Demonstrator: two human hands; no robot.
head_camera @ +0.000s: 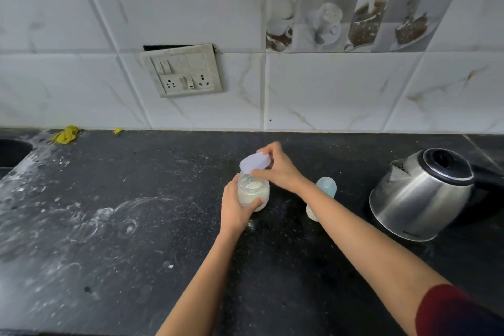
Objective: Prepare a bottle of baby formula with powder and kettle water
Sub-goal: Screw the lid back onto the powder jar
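On the dark counter (163, 226), near its middle, the left hand (234, 209) wraps the small jar (252, 191) of powder while the right hand (281, 172) pinches its tilted lid (255, 162) by the rim; the jar looks light, smooth, likely slippery, best gripped round its middle.

Both bare forearms reach from the lower edge of the frame toward its middle. The left hand (235, 209) curls fingers and thumb round the side of a jar (253, 189). The right hand (279, 169), just above and to the right, palm down, pinches a lid (255, 162) by its rim. A dark red sleeve (458, 311) covers the right upper arm at lower right.
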